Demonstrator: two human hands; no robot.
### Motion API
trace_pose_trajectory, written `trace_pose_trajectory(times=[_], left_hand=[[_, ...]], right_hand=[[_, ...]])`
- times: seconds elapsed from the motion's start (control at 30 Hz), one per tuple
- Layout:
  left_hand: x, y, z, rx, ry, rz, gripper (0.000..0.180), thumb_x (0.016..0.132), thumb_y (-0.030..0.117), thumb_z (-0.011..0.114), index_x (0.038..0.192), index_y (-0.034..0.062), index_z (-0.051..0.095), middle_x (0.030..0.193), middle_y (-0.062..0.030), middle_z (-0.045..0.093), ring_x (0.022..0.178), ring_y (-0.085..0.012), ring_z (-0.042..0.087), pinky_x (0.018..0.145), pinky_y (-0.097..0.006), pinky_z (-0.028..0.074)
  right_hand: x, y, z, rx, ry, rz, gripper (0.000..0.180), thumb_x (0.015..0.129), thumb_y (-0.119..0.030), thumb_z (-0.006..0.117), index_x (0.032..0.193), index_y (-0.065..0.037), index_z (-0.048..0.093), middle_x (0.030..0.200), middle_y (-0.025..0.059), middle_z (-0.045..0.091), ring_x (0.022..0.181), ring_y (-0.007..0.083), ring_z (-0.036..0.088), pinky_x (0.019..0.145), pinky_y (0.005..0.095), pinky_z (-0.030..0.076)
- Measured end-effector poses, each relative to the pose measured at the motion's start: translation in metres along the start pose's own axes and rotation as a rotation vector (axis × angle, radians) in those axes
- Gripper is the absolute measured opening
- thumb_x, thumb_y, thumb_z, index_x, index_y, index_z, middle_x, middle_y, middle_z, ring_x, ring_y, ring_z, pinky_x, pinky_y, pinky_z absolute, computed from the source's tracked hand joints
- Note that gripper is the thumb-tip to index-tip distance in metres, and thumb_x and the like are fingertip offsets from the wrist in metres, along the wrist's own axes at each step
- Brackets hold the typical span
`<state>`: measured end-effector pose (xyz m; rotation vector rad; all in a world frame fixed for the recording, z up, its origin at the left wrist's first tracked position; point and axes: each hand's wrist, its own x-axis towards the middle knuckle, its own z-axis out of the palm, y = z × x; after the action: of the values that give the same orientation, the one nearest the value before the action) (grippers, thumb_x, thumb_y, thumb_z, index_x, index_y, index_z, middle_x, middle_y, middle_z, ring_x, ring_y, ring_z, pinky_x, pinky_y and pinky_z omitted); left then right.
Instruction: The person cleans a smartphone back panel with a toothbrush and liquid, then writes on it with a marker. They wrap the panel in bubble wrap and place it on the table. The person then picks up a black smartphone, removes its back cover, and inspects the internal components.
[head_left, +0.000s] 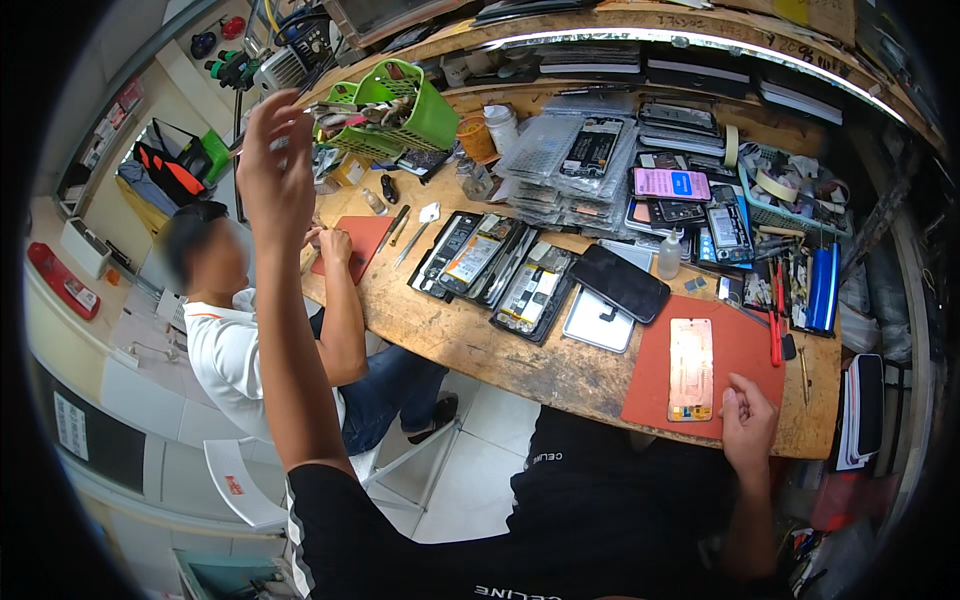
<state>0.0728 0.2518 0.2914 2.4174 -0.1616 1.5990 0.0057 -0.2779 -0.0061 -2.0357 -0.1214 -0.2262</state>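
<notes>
Lying on a red mat point(745, 345) on the desk point(450, 335) — a phone point(691, 365).
Right hand point(750, 423), half-curled, looks empty just beside it; left hand point(277, 165) is raised, loosely bent — any hold unclear.

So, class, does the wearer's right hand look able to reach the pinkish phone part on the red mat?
Probably yes: the right hand is just beside the phone part, and only bare red mat shows between them.

A: Mat point(650, 365) layout?
B: Phone panel point(691, 365) on it; right hand point(748, 428) just right of the panel. Pliers point(775, 335) at the mat's right edge.
A: Left of mat?
B: Opened phones point(474, 266), side by side.
A: Behind those?
B: Stacked trays point(540, 150) back right, basket point(435, 112) back left.
A: Left hand point(272, 155)?
B: Raised, left of the basket in view.
</notes>
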Motion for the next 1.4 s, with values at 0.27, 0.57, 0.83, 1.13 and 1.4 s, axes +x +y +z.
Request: trace_pose_trajectory(times=[0.27,0.57,0.83,1.13,1.4], left_hand=[[0.034,-0.007,0.009,0.005,0.216,0.038,0.014,0.103,0.015,0.073,0.113,0.0093,0.080,0.097,-0.0061,0.081,0.085,-0.0089,0.072,0.076,-0.027,0.055],[0.021,0.000,0.002,-0.098,0.156,0.127,0.018,0.102,0.008,0.070,0.119,0.0064,0.077,0.105,-0.0102,0.080,0.094,-0.0139,0.076,0.085,-0.029,0.058],[0.010,0.001,0.035,-0.046,0.093,-0.019,0.013,0.102,0.012,0.074,0.110,0.0040,0.080,0.093,-0.0076,0.081,0.087,-0.0104,0.074,0.078,-0.025,0.055],[0.023,-0.042,-0.009,-0.218,0.118,-0.194,0.024,0.109,0.019,0.067,0.112,-0.0005,0.079,0.092,-0.0062,0.080,0.086,-0.0078,0.071,0.078,-0.022,0.052],[0.011,-0.089,0.031,-0.071,-0.005,-0.188,0.029,0.099,0.003,0.070,0.126,0.0083,0.076,0.102,-0.0078,0.079,0.097,-0.0162,0.075,0.088,-0.032,0.058]], right_hand=[[-0.008,0.018,-0.001,0.300,0.159,0.105,0.018,0.111,-0.017,0.059,0.100,-0.002,0.061,0.070,-0.0021,0.055,0.059,0.0032,0.049,0.053,0.0210,0.039],[0.004,0.022,-0.011,0.521,0.162,0.157,0.029,0.112,-0.026,0.060,0.090,-0.009,0.053,0.072,-0.0015,0.057,0.057,0.0031,0.051,0.051,0.0190,0.038],[0.003,0.021,-0.006,0.479,0.261,0.148,0.019,0.109,-0.020,0.066,0.101,-0.004,0.061,0.082,0.0035,0.069,0.060,0.0040,0.057,0.053,0.0183,0.041],[0.001,0.022,-0.007,0.554,0.210,0.104,0.024,0.113,-0.023,0.059,0.097,-0.006,0.056,0.075,0.0018,0.061,0.058,0.0055,0.051,0.054,0.0201,0.040],[-0.003,0.028,-0.015,0.620,0.150,0.068,0.030,0.115,-0.026,0.054,0.092,-0.008,0.052,0.070,0.0003,0.054,0.056,0.0066,0.048,0.053,0.0222,0.040]])
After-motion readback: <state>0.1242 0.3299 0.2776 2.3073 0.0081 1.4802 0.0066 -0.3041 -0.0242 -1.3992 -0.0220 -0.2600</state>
